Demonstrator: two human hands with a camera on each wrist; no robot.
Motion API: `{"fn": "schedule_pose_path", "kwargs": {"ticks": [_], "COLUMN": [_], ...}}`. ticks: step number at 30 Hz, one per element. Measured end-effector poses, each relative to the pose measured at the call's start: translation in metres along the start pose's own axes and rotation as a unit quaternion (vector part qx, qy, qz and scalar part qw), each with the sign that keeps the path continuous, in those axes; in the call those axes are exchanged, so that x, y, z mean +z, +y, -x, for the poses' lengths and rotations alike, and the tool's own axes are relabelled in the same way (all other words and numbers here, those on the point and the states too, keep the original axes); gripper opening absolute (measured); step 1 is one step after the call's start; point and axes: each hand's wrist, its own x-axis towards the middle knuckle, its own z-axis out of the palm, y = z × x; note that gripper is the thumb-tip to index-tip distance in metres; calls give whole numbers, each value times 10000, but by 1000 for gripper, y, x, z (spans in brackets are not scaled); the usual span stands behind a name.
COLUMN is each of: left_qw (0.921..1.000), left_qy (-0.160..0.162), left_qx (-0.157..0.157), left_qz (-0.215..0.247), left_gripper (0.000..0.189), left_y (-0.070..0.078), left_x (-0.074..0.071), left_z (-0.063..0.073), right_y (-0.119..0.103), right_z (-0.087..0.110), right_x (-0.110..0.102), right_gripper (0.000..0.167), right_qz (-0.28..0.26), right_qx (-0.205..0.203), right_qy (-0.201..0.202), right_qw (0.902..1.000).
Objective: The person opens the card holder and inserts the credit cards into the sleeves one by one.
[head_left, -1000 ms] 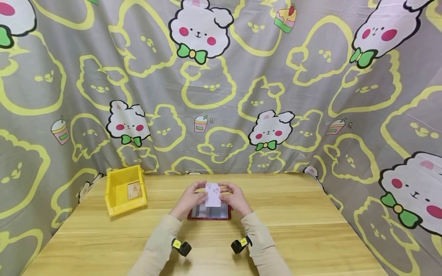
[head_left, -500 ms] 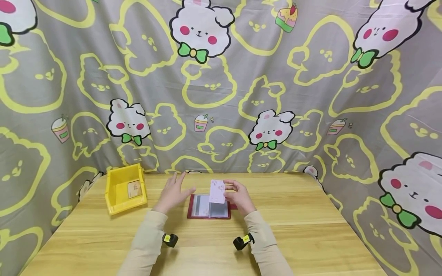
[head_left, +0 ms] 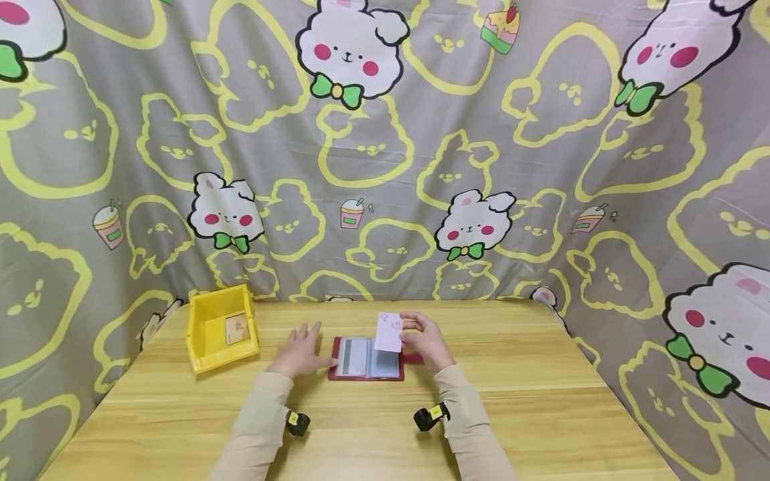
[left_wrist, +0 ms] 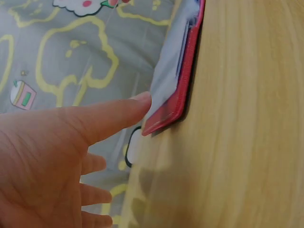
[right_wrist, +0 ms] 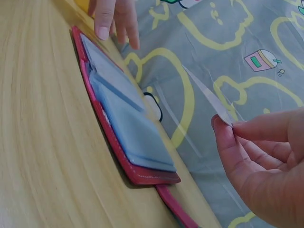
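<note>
A red card holder (head_left: 334,371) lies spread on the table, its clear plastic sleeves (right_wrist: 135,130) showing. The left sleeve side contains a pale card with a grey stripe (head_left: 353,356). My right hand (head_left: 424,337) pinches a pinkish-white printed card (head_left: 388,332) between thumb and fingers, raised above the holder's right half. In the right wrist view that card (right_wrist: 206,92) appears nearly edge-on. My left hand (head_left: 299,353) has its fingers spread, the thumb tip right at the holder's left edge; in the left wrist view the thumb overlaps the red corner (left_wrist: 164,116).
At the back left stands a yellow bin (head_left: 201,363) with a tan printed card or box (head_left: 237,329) in it. A red strap (head_left: 414,359) sticks out from the holder's right side. Behind the wooden table (head_left: 511,414) hangs a patterned grey curtain (head_left: 385,174).
My left hand has let go of the card, moved left, then lowered its thumb to the holder's left edge. The right hand has carried the card slightly right, uncovering more of the sleeves.
</note>
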Motion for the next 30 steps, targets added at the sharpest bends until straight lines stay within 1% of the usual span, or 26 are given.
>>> {"fn": "schedule_pose_path", "kwargs": {"ticks": [4,8,14,18,23,30], "left_qw": [9999,10000,9998,9995,9992,9991], "left_qy": [-100,-70,-13,-16,-58,-85], "left_qx": [-20,-23,-120,-224,-321,-375], "left_qz": [22,54,175,226,219,167], "left_gripper": [105,103,98,98,97,95], "left_y": [-2,-1,5,6,6,10], "left_x": [6,10,10,11,13,11], "left_z": [-1,-2,0,0,-1,-1], "right_y": [2,7,14,15,17,19], "right_z": [0,0,2,4,6,6], "right_x": [-1,0,9,14,20,25], "right_gripper": [49,49,49,49,46,44], "right_qz": [64,129,251,492,779,941], "right_qx": [39,115,319,384,354,267], "right_qy": [-25,-66,-84,-131,-160,-133], "right_qw": [10000,9998,9991,9980,9962,9951]}}
